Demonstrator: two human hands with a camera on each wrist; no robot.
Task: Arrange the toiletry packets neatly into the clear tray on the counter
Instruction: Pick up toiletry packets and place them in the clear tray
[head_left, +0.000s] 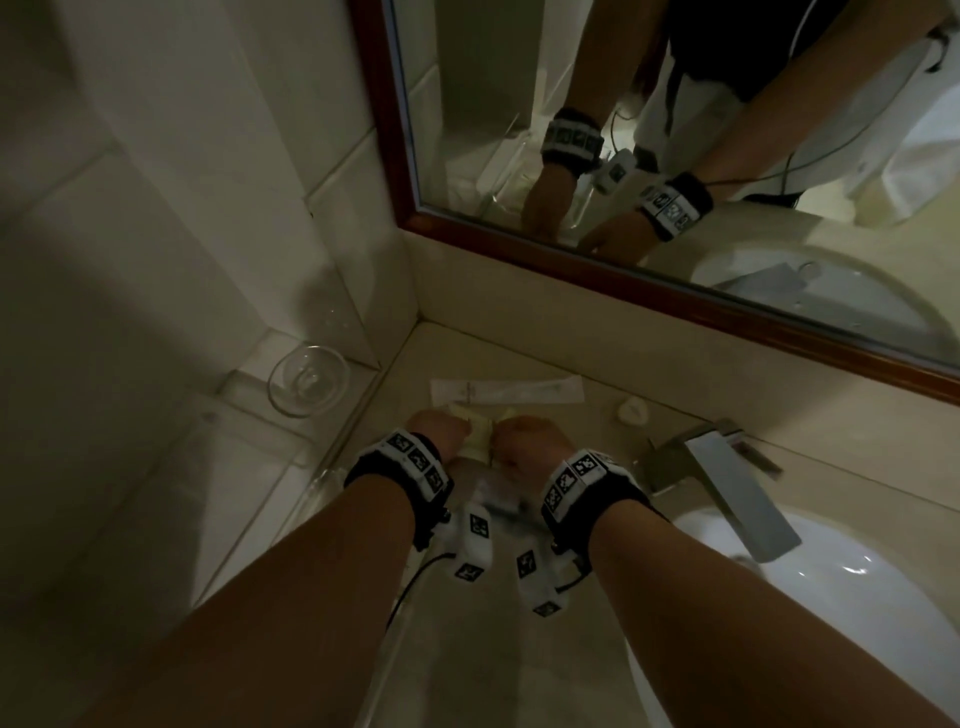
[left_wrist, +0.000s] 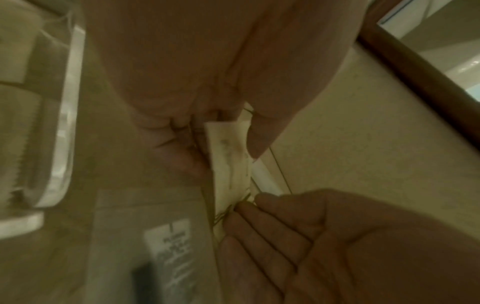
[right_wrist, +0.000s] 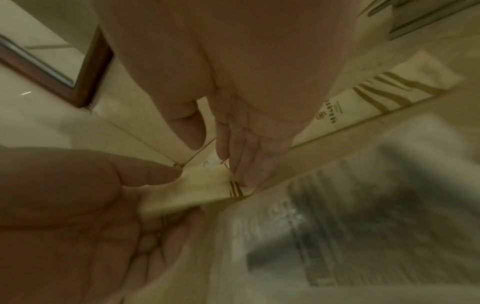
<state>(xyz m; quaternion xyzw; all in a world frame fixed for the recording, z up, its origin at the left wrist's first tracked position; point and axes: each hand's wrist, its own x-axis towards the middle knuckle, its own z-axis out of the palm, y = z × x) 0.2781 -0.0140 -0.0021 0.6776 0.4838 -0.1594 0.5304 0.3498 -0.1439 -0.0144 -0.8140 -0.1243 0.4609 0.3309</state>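
Observation:
Both hands meet over the counter on a small cream packet (head_left: 479, 440). My left hand (head_left: 467, 428) pinches one end of the cream packet (left_wrist: 228, 156) between thumb and fingers (left_wrist: 257, 152). My right hand (head_left: 498, 437) touches the other end with straight fingertips (right_wrist: 240, 179); its thumb hangs apart from the packet (right_wrist: 205, 187). A long white packet (head_left: 506, 392) with gold stripes (right_wrist: 376, 96) lies just beyond the hands. A clear-wrapped packet with a printed label (left_wrist: 174, 255) lies under the wrists. The clear tray's thick wall (left_wrist: 70, 123) stands left of my left hand, its corner (head_left: 321, 474) by the wrist.
A glass bowl (head_left: 307, 380) sits on the tiled ledge to the left. A small white round item (head_left: 631, 411) lies right of the long packet. The faucet (head_left: 722, 467) and white sink (head_left: 810, 613) are on the right. The wood-framed mirror (head_left: 649, 296) runs along the back.

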